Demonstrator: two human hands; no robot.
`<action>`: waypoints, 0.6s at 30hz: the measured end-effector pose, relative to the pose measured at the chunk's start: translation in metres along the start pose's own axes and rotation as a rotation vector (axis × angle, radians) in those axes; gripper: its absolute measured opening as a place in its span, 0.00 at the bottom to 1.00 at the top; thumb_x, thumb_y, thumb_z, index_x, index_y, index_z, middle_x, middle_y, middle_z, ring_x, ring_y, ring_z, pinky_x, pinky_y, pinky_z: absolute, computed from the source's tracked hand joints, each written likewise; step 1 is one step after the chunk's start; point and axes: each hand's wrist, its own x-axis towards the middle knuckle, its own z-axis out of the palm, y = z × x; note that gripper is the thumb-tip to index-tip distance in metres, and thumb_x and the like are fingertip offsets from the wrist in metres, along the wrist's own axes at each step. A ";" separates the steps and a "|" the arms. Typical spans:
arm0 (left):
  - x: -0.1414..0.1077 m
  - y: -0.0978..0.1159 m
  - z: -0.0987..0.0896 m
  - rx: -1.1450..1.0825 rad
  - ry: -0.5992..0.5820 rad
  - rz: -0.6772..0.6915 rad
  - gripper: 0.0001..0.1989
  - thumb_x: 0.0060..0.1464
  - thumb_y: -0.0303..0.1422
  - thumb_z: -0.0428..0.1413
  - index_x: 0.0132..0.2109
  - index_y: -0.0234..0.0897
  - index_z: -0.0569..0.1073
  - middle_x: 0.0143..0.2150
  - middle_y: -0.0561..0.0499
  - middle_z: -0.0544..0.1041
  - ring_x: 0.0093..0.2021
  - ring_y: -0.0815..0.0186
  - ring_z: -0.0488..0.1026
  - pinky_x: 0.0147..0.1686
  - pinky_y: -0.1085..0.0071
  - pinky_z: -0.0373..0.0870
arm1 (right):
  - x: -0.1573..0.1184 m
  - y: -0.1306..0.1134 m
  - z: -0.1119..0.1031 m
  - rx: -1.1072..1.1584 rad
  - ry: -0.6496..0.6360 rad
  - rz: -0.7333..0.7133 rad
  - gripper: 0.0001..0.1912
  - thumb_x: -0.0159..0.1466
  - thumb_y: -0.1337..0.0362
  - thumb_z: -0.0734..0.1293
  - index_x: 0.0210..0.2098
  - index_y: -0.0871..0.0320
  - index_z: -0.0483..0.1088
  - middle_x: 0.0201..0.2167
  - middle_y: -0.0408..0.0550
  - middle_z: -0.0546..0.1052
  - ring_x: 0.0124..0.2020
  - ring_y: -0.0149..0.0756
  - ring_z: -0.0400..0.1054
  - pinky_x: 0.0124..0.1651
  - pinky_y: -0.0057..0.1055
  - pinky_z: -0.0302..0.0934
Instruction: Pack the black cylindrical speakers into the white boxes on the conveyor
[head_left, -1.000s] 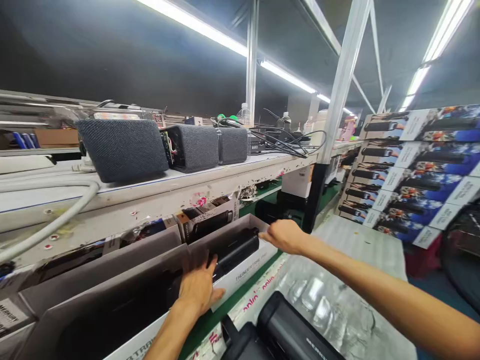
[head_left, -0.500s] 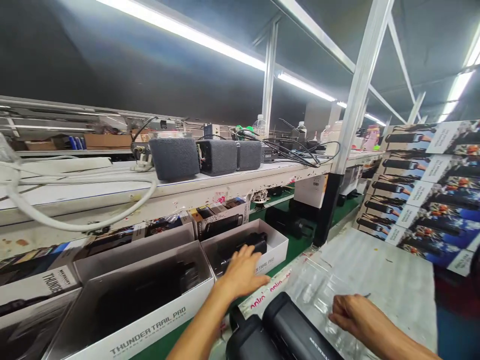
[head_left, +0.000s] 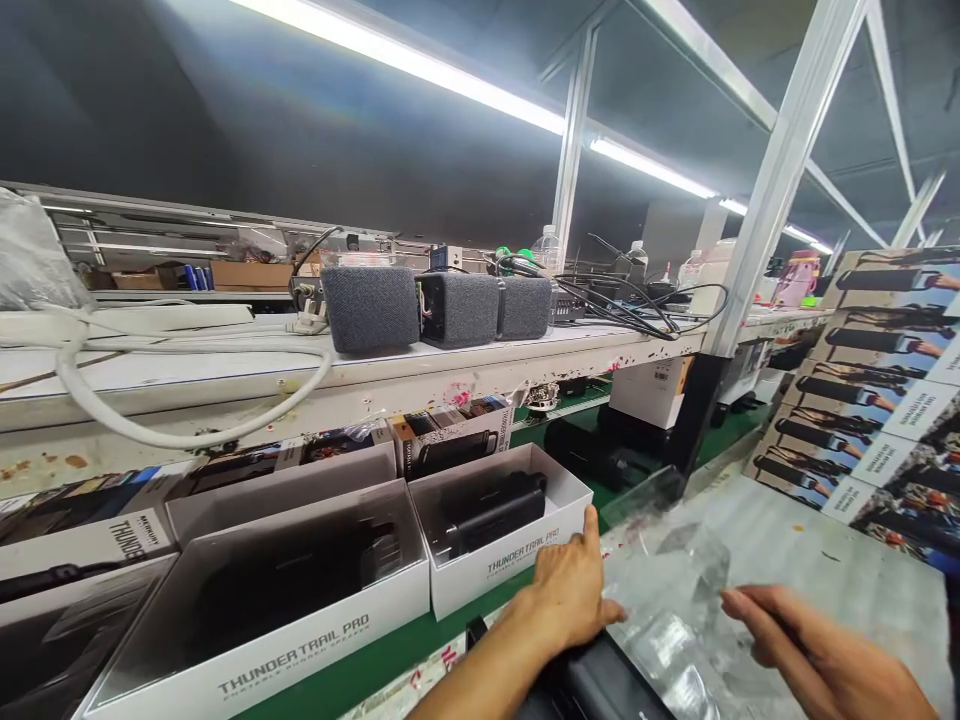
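My left hand (head_left: pixel 566 590) is over the black speakers (head_left: pixel 600 680) in the foreground, index finger stretched toward the near corner of an open white box (head_left: pixel 517 560) and thumb apart. Inside that box lies a black speaker (head_left: pixel 495 510). My right hand (head_left: pixel 817 640) is closed in a pinch at the edge of a clear plastic sheet (head_left: pixel 709 570), which stands partly lifted between my hands. Something dark and thin shows under its fingers, too blurred to name. More crumpled clear plastic (head_left: pixel 667 650) lies below. My left hand hides part of the foreground speakers.
A larger white box (head_left: pixel 300 650) with a clear cover stands at the left. Printed boxes (head_left: pixel 870 400) are stacked at the right. Grey fabric speakers (head_left: pixel 371 308), black cables (head_left: pixel 622 300) and a white cable (head_left: pixel 247 432) occupy the shelf; a metal post (head_left: pixel 795 180) rises at its end.
My left hand has come out of the white box and moved right, over the foreground speakers. My right hand has gone from a fist to a pinch, and clear plastic now rises beside it.
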 end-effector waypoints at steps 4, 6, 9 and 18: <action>0.013 -0.037 -0.030 0.045 0.213 -0.035 0.43 0.60 0.45 0.58 0.74 0.35 0.50 0.67 0.38 0.69 0.64 0.48 0.70 0.63 0.55 0.68 | 0.055 -0.025 0.000 0.095 -0.020 0.095 0.31 0.62 0.31 0.61 0.33 0.52 0.75 0.17 0.44 0.72 0.15 0.34 0.64 0.19 0.29 0.60; 0.030 -0.063 -0.045 0.113 0.271 -0.148 0.31 0.62 0.40 0.55 0.68 0.34 0.63 0.64 0.38 0.71 0.63 0.48 0.70 0.63 0.54 0.68 | 0.093 -0.037 0.016 0.253 -0.061 0.129 0.31 0.60 0.32 0.64 0.32 0.54 0.73 0.20 0.45 0.73 0.18 0.33 0.63 0.21 0.28 0.59; 0.057 -0.099 -0.056 0.159 0.224 -0.272 0.39 0.49 0.41 0.67 0.65 0.34 0.67 0.65 0.33 0.69 0.65 0.39 0.65 0.64 0.46 0.65 | 0.153 -0.045 0.061 0.642 -0.132 0.247 0.33 0.51 0.31 0.72 0.32 0.57 0.71 0.24 0.45 0.75 0.20 0.30 0.62 0.23 0.27 0.58; 0.079 -0.136 -0.041 0.117 0.179 -0.403 0.60 0.27 0.34 0.76 0.69 0.33 0.61 0.69 0.29 0.63 0.68 0.31 0.60 0.65 0.40 0.62 | 0.215 0.002 0.167 0.954 -0.178 0.521 0.28 0.45 0.45 0.80 0.24 0.58 0.65 0.20 0.45 0.72 0.16 0.23 0.52 0.18 0.23 0.43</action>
